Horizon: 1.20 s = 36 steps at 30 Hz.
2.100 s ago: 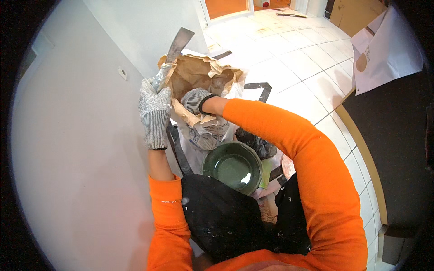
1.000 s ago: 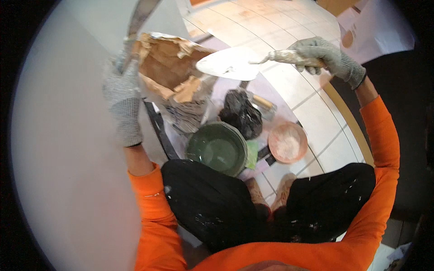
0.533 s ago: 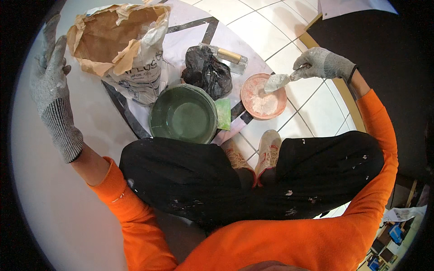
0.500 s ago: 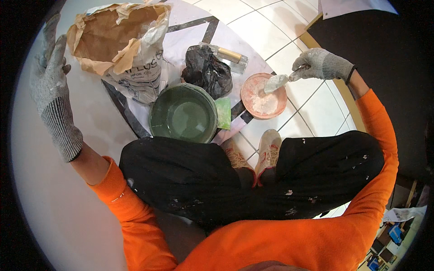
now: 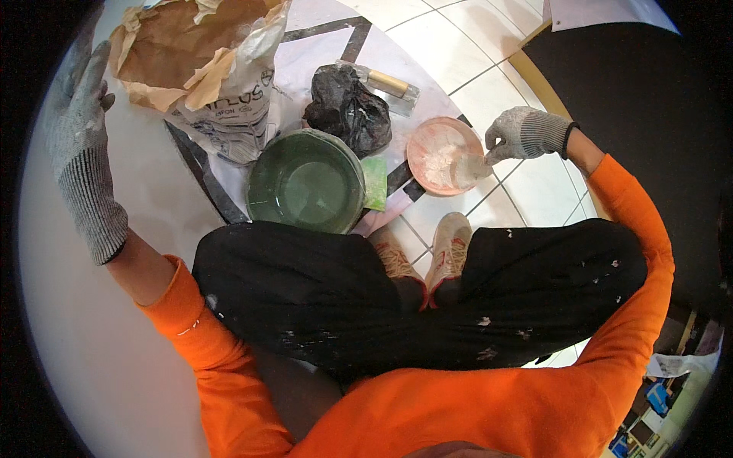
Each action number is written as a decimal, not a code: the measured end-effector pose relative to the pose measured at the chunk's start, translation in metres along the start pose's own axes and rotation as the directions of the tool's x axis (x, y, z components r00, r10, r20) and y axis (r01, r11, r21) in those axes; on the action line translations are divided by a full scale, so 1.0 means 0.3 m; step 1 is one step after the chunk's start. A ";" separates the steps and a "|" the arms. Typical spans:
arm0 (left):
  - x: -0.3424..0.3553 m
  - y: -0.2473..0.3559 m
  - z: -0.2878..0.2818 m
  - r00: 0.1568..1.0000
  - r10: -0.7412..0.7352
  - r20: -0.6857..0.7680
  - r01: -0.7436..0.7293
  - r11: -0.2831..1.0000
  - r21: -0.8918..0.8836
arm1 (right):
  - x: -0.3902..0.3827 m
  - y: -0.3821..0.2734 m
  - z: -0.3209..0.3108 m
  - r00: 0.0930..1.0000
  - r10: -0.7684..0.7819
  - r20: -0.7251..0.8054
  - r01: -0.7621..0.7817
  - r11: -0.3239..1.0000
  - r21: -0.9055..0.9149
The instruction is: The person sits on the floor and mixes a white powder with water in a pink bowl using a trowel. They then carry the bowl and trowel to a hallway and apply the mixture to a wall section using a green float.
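Terracotta-coloured bowl (image 5: 416, 153) is standing at the edge of the pale floor sheet (image 5: 313, 49), where the white floor tiles (image 5: 489, 76) are beginning, in front of the shoes (image 5: 450, 237) and toward the person's right. Pale powder (image 5: 439, 156) is covering its bottom. The right hand (image 5: 527, 131), wearing a grey knit glove, is pinching a small whitish tool (image 5: 469, 169) between thumb and fingers; the tool is overlapping the bowl's right side, and blur is hiding its exact kind. The left hand (image 5: 79, 122), also gloved, is hanging beside the opened paper sack (image 5: 229, 118) with its fingers pointing upward; the dark picture rim is obscuring the fingertips, so whether it is gripping anything cannot be told. A green bucket (image 5: 263, 172) is sitting near the sack, just ahead of the black trousers (image 5: 328, 290), with shiny liquid lying inside. Behind the bucket, a crumpled black plastic bag (image 5: 347, 111) is lying next to a wooden-handled tool (image 5: 388, 84). A flat green piece (image 5: 375, 183) is lying just beside the bucket, between it and the bowl.
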State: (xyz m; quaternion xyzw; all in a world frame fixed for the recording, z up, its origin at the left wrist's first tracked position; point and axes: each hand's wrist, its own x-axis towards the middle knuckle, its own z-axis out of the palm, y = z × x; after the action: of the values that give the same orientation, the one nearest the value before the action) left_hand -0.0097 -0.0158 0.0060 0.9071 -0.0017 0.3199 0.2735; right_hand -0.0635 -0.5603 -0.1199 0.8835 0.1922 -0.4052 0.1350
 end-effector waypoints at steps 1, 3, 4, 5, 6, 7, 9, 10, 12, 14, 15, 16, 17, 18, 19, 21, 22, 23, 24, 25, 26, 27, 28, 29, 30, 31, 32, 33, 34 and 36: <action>0.006 -0.012 -0.007 1.000 0.000 0.009 0.000 1.000 0.013 | 0.001 0.000 0.000 1.000 -0.024 0.003 0.024 0.999 -0.024; 0.005 -0.007 0.000 1.000 -0.006 0.021 0.005 0.999 0.033 | 0.000 0.003 0.002 0.999 -0.021 -0.050 0.023 0.999 0.028; -0.001 -0.010 -0.001 1.000 0.013 0.017 -0.013 1.000 0.017 | 0.001 -0.001 -0.001 0.998 -0.020 -0.054 0.022 0.999 0.032; -0.003 -0.011 -0.001 0.999 0.033 0.010 -0.033 0.999 0.000 | 0.001 -0.003 -0.007 0.998 -0.017 -0.062 0.020 0.999 0.035; -0.004 -0.012 -0.002 0.999 0.053 0.002 -0.053 0.998 -0.017 | 0.002 -0.008 -0.012 0.999 -0.009 -0.035 0.009 1.000 0.010; -0.001 -0.009 -0.002 1.000 0.009 0.006 -0.009 1.000 -0.013 | 0.002 -0.014 -0.017 1.000 0.001 -0.009 -0.001 1.000 -0.014; -0.004 0.029 0.012 0.997 -0.078 0.015 0.078 0.997 -0.007 | 0.001 -0.006 -0.008 1.000 -0.014 -0.025 0.014 1.000 -0.013; -0.017 0.048 0.015 0.997 -0.071 0.016 0.072 0.997 -0.031 | 0.003 0.012 0.006 0.997 -0.039 -0.068 0.040 0.999 0.012; -0.055 0.135 0.008 0.998 -0.057 0.012 0.058 0.995 -0.075 | 0.002 0.007 -0.010 0.997 -0.048 -0.066 0.049 0.999 0.013; -0.036 0.089 0.027 0.998 -0.059 -0.028 0.058 0.998 -0.036 | -0.006 -0.007 -0.051 0.999 -0.016 0.030 0.017 0.999 -0.034; -0.036 0.065 0.022 0.999 -0.030 -0.022 0.030 0.999 -0.030 | -0.013 -0.010 -0.075 0.999 -0.005 -0.035 0.005 1.000 -0.006; -0.037 0.041 0.017 1.000 -0.001 -0.016 0.000 1.000 -0.027 | -0.024 -0.008 -0.099 0.995 0.007 -0.098 -0.004 1.000 0.023; -0.047 0.049 0.007 0.998 0.058 0.016 -0.058 0.997 -0.042 | -0.033 -0.003 -0.124 0.987 0.019 -0.162 -0.010 0.999 0.052; -0.058 0.056 -0.009 0.992 0.117 0.045 -0.115 0.992 -0.054 | -0.030 0.015 -0.153 0.975 0.069 -0.212 -0.046 0.992 0.114; -0.070 0.051 -0.023 0.986 0.157 0.061 -0.154 0.987 -0.055 | -0.047 0.030 -0.187 0.950 0.038 -0.309 -0.020 0.998 0.063; -0.079 0.035 -0.071 0.969 0.233 0.085 -0.232 0.972 -0.021 | -0.132 -0.040 -0.348 0.940 0.066 -0.335 0.019 0.969 0.246; -0.076 0.081 0.019 0.999 -0.051 0.020 0.053 0.986 -0.159 | -0.178 0.026 -0.337 0.872 0.105 -0.478 0.035 0.961 0.273; -0.057 0.084 0.012 0.998 -0.056 0.009 0.057 0.988 -0.146 | -0.202 0.057 -0.398 0.871 0.006 -0.492 0.177 0.929 0.325; -0.046 0.070 -0.001 0.998 -0.067 -0.001 0.066 0.989 -0.130 | -0.220 0.074 -0.449 0.839 -0.042 -0.542 0.256 0.911 0.324; -0.045 0.055 -0.021 0.997 -0.077 -0.011 0.075 0.991 -0.115 | -0.231 0.078 -0.499 0.802 -0.088 -0.590 0.333 0.887 0.320; -0.052 0.075 0.003 0.996 0.047 -0.078 -0.064 0.972 -0.226 | -0.286 0.078 -0.551 0.766 -0.041 -0.641 0.301 0.905 0.302; -0.075 0.144 0.005 0.996 -0.027 -0.085 0.002 0.960 -0.279 | -0.300 0.075 -0.589 0.721 -0.014 -0.692 0.294 0.911 0.289; -0.107 0.241 0.014 0.992 -0.097 -0.082 0.064 0.937 -0.344 | -0.312 0.082 -0.610 0.675 0.024 -0.737 0.276 0.919 0.283; -0.115 0.302 0.015 0.984 -0.160 -0.076 0.114 0.902 -0.417 | -0.299 0.114 -0.631 0.636 -0.032 -0.771 0.364 0.894 0.262; -0.106 0.281 0.004 0.983 -0.148 -0.111 0.098 0.925 -0.367 | -0.171 0.137 -0.660 0.575 -0.127 -0.808 0.509 0.829 0.232; -0.081 0.243 0.013 0.982 -0.141 -0.125 0.106 0.962 -0.250 | -0.158 0.155 -0.691 0.518 -0.182 -0.835 0.591 0.783 0.196; -0.073 0.146 -0.038 0.979 -0.143 -0.145 0.137 0.989 -0.055 | -0.249 -0.221 -0.737 0.543 0.069 -0.837 0.523 0.752 0.401; -0.061 0.121 -0.042 0.979 -0.134 -0.153 0.146 0.987 0.069 | -0.252 -0.286 -0.772 0.501 0.023 -0.865 0.587 0.726 0.359; -0.058 0.142 -0.024 0.982 -0.101 -0.158 0.110 0.993 0.049 | -0.246 -0.304 -0.794 0.458 -0.010 -0.889 0.637 0.702 0.320; -0.055 0.170 -0.013 0.981 -0.103 -0.161 0.110 0.994 0.030 | -0.195 -0.351 -0.841 0.392 -0.098 -0.915 0.733 0.634 0.247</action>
State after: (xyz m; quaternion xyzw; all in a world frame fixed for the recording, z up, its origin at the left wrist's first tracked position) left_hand -0.0341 -0.0600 0.0242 0.8826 0.0749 0.3763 0.2717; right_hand 0.0219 -0.3806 0.0766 0.8639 0.3174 0.0135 -0.3910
